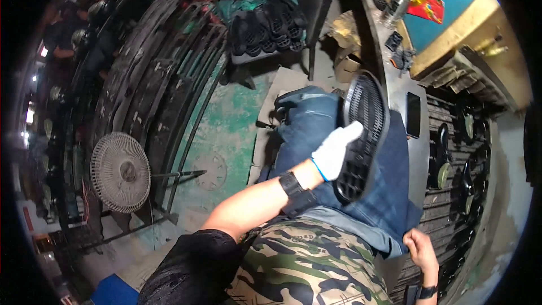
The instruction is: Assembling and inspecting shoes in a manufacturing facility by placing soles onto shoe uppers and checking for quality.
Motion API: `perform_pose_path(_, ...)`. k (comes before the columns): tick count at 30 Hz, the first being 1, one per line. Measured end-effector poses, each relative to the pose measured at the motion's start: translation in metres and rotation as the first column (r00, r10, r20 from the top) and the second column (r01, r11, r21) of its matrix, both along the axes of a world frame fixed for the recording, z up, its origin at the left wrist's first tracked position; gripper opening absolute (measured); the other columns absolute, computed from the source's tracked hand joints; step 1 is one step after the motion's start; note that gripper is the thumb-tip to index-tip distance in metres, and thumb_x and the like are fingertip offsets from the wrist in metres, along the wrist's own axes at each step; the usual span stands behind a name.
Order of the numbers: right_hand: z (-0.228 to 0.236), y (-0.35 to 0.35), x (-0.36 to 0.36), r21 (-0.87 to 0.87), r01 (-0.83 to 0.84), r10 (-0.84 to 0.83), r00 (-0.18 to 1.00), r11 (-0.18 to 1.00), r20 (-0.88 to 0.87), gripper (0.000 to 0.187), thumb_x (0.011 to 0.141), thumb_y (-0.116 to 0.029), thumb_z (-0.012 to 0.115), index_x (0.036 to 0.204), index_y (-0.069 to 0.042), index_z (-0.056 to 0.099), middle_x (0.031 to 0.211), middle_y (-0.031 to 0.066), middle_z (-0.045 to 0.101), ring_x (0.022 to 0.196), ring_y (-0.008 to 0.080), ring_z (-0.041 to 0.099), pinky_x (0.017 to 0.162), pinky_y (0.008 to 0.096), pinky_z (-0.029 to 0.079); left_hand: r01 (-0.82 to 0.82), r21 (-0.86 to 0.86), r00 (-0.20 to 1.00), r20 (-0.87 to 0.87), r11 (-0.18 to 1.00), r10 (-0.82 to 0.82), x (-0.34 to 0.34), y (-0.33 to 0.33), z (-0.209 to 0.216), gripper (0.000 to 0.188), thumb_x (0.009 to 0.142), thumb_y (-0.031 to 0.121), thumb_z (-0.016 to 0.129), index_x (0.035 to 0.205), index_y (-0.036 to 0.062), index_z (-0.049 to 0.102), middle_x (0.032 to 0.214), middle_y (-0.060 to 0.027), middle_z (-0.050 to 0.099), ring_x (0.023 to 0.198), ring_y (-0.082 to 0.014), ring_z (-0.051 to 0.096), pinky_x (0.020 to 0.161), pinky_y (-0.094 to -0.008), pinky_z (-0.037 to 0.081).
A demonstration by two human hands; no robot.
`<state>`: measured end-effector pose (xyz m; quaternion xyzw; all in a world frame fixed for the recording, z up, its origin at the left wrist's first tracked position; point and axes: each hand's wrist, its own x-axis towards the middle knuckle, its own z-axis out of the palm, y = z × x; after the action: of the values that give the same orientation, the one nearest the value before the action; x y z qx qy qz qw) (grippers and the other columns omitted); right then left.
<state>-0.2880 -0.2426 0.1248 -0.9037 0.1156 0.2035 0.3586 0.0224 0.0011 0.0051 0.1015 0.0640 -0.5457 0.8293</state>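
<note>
My left hand [337, 148], in a white glove with a blue band at the wrist, is closed on a black shoe sole [368, 101] above my lap. The sole stands lengthwise with its ribbed, cell-patterned face up; the thumb lies on that face and the other fingers are hidden. My bare right hand [422, 249] is down by my right hip. Its fingers are curled against the edge of my blue jeans [389, 192] and seem to pinch the denim.
More black soles [268, 28] lie on a chair ahead. A grey fan [121, 172] and long dark racks [152, 51] stand left. On the metal bench at right are a phone [413, 114] and a steel flask [400, 3]. A slatted rack [446, 192] holds dark shoe parts.
</note>
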Motion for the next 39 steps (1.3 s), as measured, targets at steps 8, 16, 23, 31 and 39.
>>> perform_pose_path(8, -0.099, 0.048, -0.115, 0.472, 0.29, -0.016, 0.864, 0.833, -0.503, 0.023, 0.091, -0.013, 0.074, 0.112, -0.003, 0.069, 0.093, -0.0059, 0.069, 0.088, 0.0056, 0.059, 0.081, 0.0272, 0.053, 0.271, 0.065, 0.946, 0.169, 0.96, -0.278, -0.059, -0.025, 0.002, 0.027, 0.1, 0.024, 0.065, 0.115, 0.0019, 0.07, 0.106, -0.0034, 0.074, 0.09, -0.0123, 0.069, 0.082, -0.0297, 0.055)
perform_pose_path(16, -0.076, -0.097, 0.057, 0.16, 0.596, -0.616, 0.751, 0.787, 0.237, 0.021, 0.088, -0.015, 0.077, 0.102, -0.005, 0.065, 0.092, -0.0036, 0.062, 0.087, 0.0068, 0.057, 0.081, 0.0263, 0.051, -0.009, 0.1, 0.941, 0.339, 0.995, -0.026, 0.016, 0.012, 0.029, 0.057, 0.1, 0.023, 0.06, 0.145, -0.0065, 0.043, 0.139, -0.0261, 0.057, 0.117, -0.0342, 0.065, 0.1, -0.0442, 0.055)
perform_pose_path(23, -0.15, -0.212, 0.067, 0.052, 0.698, -0.687, 0.686, 0.714, 0.239, 0.097, 0.074, -0.036, 0.09, 0.148, 0.006, 0.043, 0.142, 0.0173, 0.057, 0.127, 0.0265, 0.056, 0.109, 0.0356, 0.042, 0.048, 0.176, 0.877, 0.463, 0.983, -0.126, 0.046, 0.014, 0.032, 0.053, 0.096, 0.019, 0.066, 0.141, -0.0046, 0.05, 0.138, -0.0203, 0.061, 0.118, -0.0297, 0.064, 0.099, -0.0411, 0.054)
perform_pose_path(31, -0.16, -0.202, -0.012, 0.483, 0.791, -0.924, 0.362, 0.375, 0.125, 0.078, 0.087, -0.024, 0.08, 0.151, -0.001, 0.041, 0.144, 0.012, 0.053, 0.128, 0.0241, 0.052, 0.105, 0.0374, 0.045, -0.011, -0.153, 0.978, 0.203, 0.988, 0.043, 0.048, 0.01, 0.048, 0.059, 0.101, 0.013, 0.06, 0.154, 0.0048, 0.036, 0.147, -0.0094, 0.051, 0.126, -0.0216, 0.057, 0.109, -0.036, 0.046)
perform_pose_path(39, -0.046, 0.004, 0.092, 0.979, -0.001, -0.862, 0.474, 0.206, 0.182, 0.106, 0.084, -0.05, 0.075, 0.16, -0.001, 0.019, 0.159, 0.0232, 0.032, 0.144, 0.0305, 0.038, 0.105, 0.0495, 0.052, -0.116, -0.045, 0.981, 0.153, 0.992, 0.121, 0.078, 0.003, 0.057, 0.027, 0.107, 0.024, 0.054, 0.123, 0.0049, 0.063, 0.118, -0.0042, 0.068, 0.11, -0.0149, 0.063, 0.099, -0.0309, 0.051)
